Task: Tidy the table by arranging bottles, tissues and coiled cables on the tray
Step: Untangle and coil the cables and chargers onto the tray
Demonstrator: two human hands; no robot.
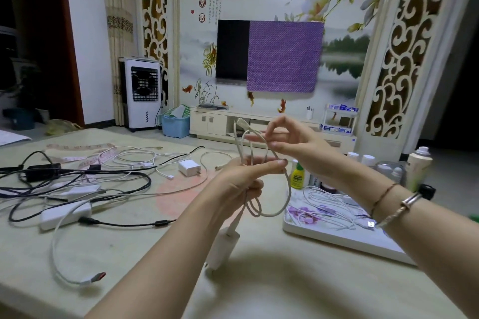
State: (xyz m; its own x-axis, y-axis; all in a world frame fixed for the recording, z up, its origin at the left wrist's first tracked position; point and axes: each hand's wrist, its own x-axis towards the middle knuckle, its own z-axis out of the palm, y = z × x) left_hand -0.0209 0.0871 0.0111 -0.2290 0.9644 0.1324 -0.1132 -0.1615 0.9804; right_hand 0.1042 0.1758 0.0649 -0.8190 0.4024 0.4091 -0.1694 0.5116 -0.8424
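Coiling a white cable [261, 163] above the table's [259, 280] centre, the left hand [241, 179] grips the loops while the right hand [287, 137] pinches the free end, which could slip and unravel short of the tray [337, 238] at three o'clock.

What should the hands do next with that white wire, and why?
Probably wrap the last loose bit round the loops. The left hand grips the coiled white cable, its charger block dangling below, while the right hand pinches the free plug end. After that it could join the cables on the tray.
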